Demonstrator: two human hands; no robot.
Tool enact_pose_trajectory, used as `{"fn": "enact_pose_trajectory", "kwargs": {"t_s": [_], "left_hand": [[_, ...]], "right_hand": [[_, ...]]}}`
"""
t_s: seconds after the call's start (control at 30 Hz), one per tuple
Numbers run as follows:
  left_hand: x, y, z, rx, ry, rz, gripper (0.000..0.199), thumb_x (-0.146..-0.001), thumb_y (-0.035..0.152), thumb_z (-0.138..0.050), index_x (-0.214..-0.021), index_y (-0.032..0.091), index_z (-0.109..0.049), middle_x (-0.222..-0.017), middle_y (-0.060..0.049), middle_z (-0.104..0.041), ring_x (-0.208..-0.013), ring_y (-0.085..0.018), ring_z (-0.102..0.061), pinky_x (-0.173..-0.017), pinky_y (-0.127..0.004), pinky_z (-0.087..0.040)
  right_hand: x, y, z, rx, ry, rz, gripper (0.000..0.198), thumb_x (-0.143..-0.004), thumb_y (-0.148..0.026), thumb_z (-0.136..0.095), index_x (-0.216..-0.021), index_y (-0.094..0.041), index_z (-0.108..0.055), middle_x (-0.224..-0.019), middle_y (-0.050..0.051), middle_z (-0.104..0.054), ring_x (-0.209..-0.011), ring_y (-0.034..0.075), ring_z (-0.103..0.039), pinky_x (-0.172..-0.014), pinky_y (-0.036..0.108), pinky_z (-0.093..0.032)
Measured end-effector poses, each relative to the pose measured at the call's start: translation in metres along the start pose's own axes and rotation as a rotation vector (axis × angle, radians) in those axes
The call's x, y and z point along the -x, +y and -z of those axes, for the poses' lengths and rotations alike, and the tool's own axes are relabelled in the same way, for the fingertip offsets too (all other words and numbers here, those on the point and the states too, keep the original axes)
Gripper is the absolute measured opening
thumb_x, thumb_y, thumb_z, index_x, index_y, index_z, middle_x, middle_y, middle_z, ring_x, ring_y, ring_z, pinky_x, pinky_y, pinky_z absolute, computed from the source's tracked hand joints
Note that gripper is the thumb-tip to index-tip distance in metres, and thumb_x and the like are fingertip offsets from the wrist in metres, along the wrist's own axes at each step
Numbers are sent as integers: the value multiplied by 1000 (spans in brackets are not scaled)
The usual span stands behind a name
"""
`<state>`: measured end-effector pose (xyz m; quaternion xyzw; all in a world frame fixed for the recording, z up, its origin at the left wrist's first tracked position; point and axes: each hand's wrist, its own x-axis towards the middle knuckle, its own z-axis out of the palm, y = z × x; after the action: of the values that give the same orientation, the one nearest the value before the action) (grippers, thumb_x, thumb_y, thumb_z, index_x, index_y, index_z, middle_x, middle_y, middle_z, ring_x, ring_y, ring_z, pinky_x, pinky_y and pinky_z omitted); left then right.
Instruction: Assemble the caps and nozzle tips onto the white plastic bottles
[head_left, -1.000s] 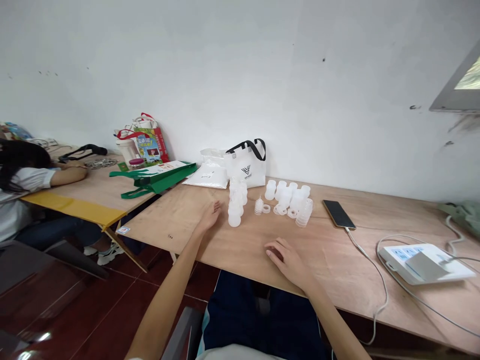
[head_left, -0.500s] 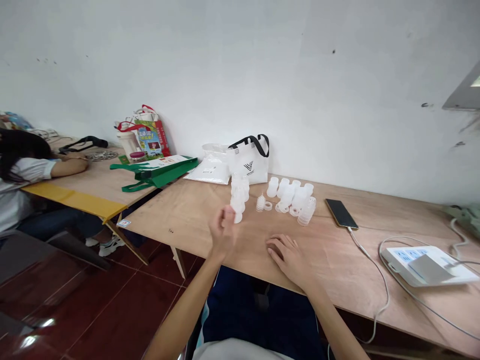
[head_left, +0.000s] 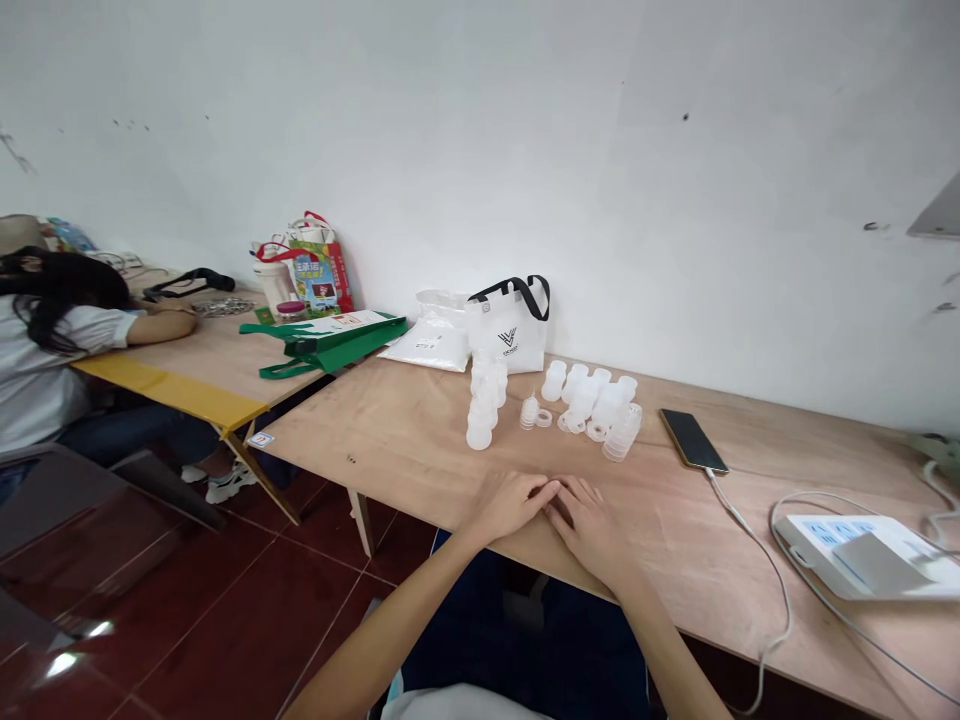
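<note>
My left hand and my right hand rest on the wooden table near its front edge. Their fingertips meet, the fingers lie loosely stretched out, and nothing shows in either hand. Beyond my left hand stands a cluster of translucent white plastic containers. More of these, waisted white pieces, stand in a group to the right. Between the groups sits a small stack of clear plastic rings with a loose ring beside it. A stack of clear discs or lids leans at the right.
A phone charges on a white cable, left of a white device. At the wall are a white tote bag and a white plastic pouch. A green bag lies on the neighbouring table, where a person leans.
My left hand has left the near end of the left container cluster and come down to the right, against my right hand's fingertips. My right hand stays on the table. The view has shifted slightly.
</note>
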<state>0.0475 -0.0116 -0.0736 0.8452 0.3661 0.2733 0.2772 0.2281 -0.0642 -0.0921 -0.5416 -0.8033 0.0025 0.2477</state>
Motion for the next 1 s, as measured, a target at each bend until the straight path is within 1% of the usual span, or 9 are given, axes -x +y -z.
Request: {"fn": "enact_pose_trajectory", "kwargs": {"t_s": [0.3,0.57,0.63,0.7,0.77,0.83,0.87,0.93,1.0], "left_hand": [[0,2,0,-8,3,15,54,-106,50,-36,-73,19,-65,-73,-1,-70,-67,-15,-60,-64,-25,-36],[-2,2,2,-12,-6,16,52,-105,51,-35,-71,19,-59,-71,-2,-67,-67,-16,-60,-65,-28,-36],[-1,1,1,8,-11,19,51,-105,51,-36,-71,19,-57,-72,-2,-66,-68,-16,-59,-66,-28,-37],[-1,0,-1,55,-7,38,45,-104,51,-39,-76,20,-56,-74,-1,-66,-71,-17,-60,-68,-28,-40],[-2,-2,-4,109,61,107,34,-103,48,-43,-88,20,-55,-83,-2,-66,-79,-18,-62,-73,-29,-45],[-8,-2,-7,135,203,192,24,-101,41,-46,-106,19,-51,-103,-7,-65,-94,-21,-64,-81,-32,-49],[-13,-2,-8,133,285,215,25,-100,36,-47,-115,17,-48,-116,-12,-62,-103,-23,-63,-87,-35,-50],[-25,-1,-7,110,414,197,40,-97,26,-49,-133,15,-38,-140,-19,-48,-123,-27,-56,-98,-39,-49],[-40,1,-3,70,464,153,60,-95,20,-49,-149,17,-23,-157,-22,-30,-135,-29,-50,-106,-42,-47]], "right_hand": [[0,0,-1,13,-18,-12,18,-103,-29,-49,-114,-25,-63,-116,7,-68,-103,26,-64,-85,42,-51],[0,0,1,-1,-14,-13,18,-102,-29,-49,-113,-27,-64,-116,7,-68,-104,26,-64,-87,43,-52],[0,-1,1,1,-17,-14,19,-102,-29,-49,-113,-27,-64,-116,7,-68,-104,26,-64,-88,43,-51],[0,-1,2,3,-17,-19,20,-103,-29,-48,-115,-26,-64,-116,7,-68,-105,26,-64,-89,43,-51],[-1,-2,3,-2,-27,-16,21,-104,-30,-47,-116,-26,-63,-118,7,-68,-106,26,-63,-89,43,-51],[-1,-3,4,-9,-38,-7,21,-104,-31,-46,-115,-27,-64,-120,7,-67,-107,26,-63,-89,43,-50],[-1,-4,5,-11,-40,-3,20,-104,-31,-46,-114,-28,-64,-120,6,-67,-108,25,-63,-89,42,-50],[-1,-5,6,-11,-37,-1,20,-104,-31,-47,-113,-28,-64,-121,6,-67,-109,25,-63,-90,42,-50],[-1,-6,7,-11,-36,-1,19,-104,-30,-47,-113,-27,-64,-121,6,-67,-110,25,-63,-91,42,-50]]}}
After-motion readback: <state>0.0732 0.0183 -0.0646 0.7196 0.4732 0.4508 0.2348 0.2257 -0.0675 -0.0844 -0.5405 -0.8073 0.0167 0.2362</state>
